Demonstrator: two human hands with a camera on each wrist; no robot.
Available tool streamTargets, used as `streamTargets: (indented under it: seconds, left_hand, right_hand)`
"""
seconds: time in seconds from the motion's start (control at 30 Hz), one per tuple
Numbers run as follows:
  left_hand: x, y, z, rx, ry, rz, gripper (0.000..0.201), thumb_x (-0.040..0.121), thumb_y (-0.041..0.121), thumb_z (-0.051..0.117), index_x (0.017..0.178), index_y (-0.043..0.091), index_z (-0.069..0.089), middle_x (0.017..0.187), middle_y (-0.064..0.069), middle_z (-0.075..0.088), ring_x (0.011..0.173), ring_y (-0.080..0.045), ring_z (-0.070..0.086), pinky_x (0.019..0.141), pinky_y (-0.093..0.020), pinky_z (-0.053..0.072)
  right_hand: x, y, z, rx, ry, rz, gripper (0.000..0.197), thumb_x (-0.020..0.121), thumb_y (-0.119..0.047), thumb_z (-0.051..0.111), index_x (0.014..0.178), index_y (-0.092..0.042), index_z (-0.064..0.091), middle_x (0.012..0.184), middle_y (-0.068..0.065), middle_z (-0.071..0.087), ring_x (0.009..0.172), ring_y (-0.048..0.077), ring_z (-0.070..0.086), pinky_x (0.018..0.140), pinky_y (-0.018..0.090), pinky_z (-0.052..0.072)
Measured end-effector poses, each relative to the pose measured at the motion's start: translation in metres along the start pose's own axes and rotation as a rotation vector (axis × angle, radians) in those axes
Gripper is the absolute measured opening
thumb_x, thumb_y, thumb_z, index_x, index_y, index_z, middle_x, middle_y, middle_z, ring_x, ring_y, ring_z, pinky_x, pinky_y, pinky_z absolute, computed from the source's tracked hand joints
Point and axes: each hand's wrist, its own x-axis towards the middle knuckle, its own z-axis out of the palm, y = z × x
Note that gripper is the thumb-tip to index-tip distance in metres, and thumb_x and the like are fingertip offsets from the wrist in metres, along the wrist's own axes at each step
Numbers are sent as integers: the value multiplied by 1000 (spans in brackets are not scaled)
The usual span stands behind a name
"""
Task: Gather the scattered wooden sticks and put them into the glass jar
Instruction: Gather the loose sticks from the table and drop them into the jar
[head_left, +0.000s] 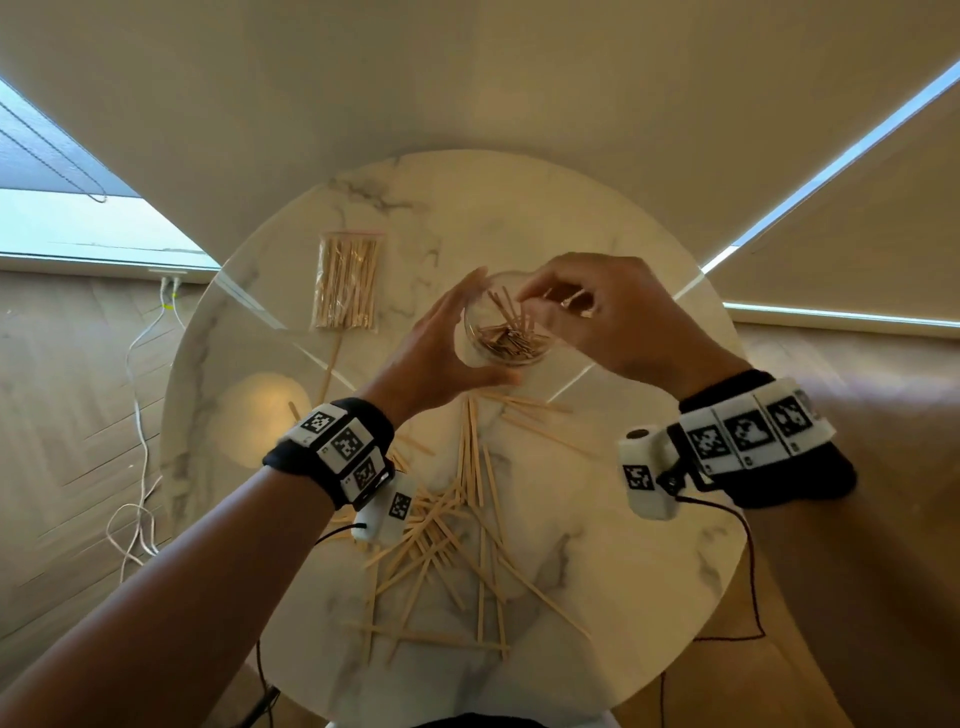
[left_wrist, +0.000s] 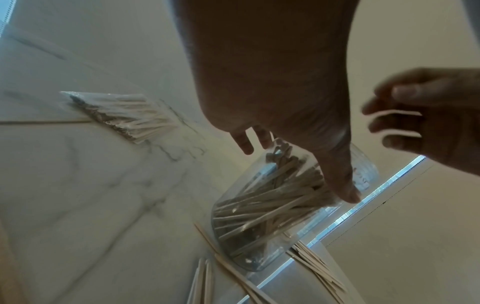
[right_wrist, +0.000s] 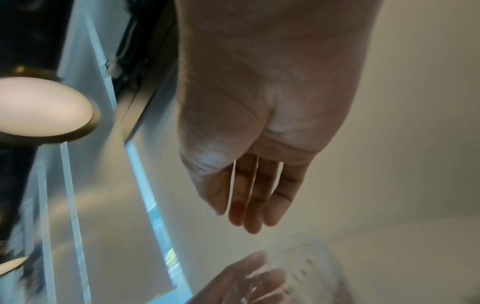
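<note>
The glass jar (head_left: 506, 332) stands mid-table, packed with wooden sticks (head_left: 511, 335). My left hand (head_left: 436, 348) grips its left side, thumb on the near wall and fingers round the far wall. In the left wrist view the thumb (left_wrist: 342, 181) presses on the jar (left_wrist: 259, 222). Over the jar's mouth hovers my right hand (head_left: 587, 312), its fingers (right_wrist: 249, 195) straight and holding nothing. Scattered sticks (head_left: 457, 530) lie in a loose pile on the near half of the marble table (head_left: 597, 218). The jar (right_wrist: 317, 265) shows blurred in the right wrist view.
A clear bag of sticks (head_left: 345, 280) lies left of the jar, with a single stick (head_left: 332, 364) below it. A few sticks (head_left: 540, 415) lie just in front of the jar. White cables (head_left: 140, 415) trail on the wooden floor to the left.
</note>
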Motion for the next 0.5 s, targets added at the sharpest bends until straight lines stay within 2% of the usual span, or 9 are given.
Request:
streamTargets:
  seconds: [0.07,0.13,0.2,0.27,0.33,0.37,0.43,0.5]
  left_hand:
    - [-8,0,-1,-20,13,-53,132,65,59,90,165,26,11,166,0,35,149,-17,40,121,-40,34]
    - [-23,-5,1,-14,42,-92,123,72,49,91,165,23,15,164,-1,37,146,-14,42,118,-34,37]
    - [-44,-9,9,24,81,-170,97,82,37,86,160,18,31,155,-5,45,135,-14,50,112,-35,46]
    - [-66,-10,23,68,97,-302,68,91,33,78,150,19,46,143,-1,52,123,-13,56,106,-37,52]
    - [-88,-11,42,105,49,-423,53,96,33,71,144,23,52,134,3,53,116,-13,57,102,-40,54]
    - [-98,-11,52,114,12,-459,50,97,32,69,143,23,52,133,2,52,114,-16,57,100,-41,54]
    - [-111,-10,71,178,-47,-473,49,95,28,68,140,21,51,133,-4,51,115,-25,57,98,-43,53]
    - [-117,-7,91,264,-57,-456,51,91,26,69,138,19,52,130,-9,51,116,-33,56,97,-47,52]
  right_hand:
    - [-18,25,-11,32,98,109,10,94,-18,70,102,-20,75,93,-11,74,86,3,67,75,8,47]
    - [-21,70,-16,-41,98,259,13,93,-18,69,103,-24,74,96,-12,73,88,4,67,76,8,45]
    - [-14,122,-16,-171,4,389,22,91,-18,66,111,-26,68,110,-4,67,102,15,64,85,21,46]
    - [-4,162,-10,-287,-126,498,37,89,-23,65,125,-28,58,129,8,53,122,30,53,100,40,45]
    - [1,189,-1,-391,-190,588,52,90,-32,64,138,-25,48,140,14,40,130,38,41,107,50,38]
    - [1,195,5,-438,-180,612,55,90,-38,64,140,-23,46,141,15,38,130,39,39,106,51,37]
    - [-4,198,16,-471,-116,603,53,89,-49,63,133,-22,48,135,13,40,123,38,40,103,51,37]
    - [-17,195,35,-480,-107,594,47,91,-51,51,126,-20,49,128,11,42,117,36,42,99,51,39]
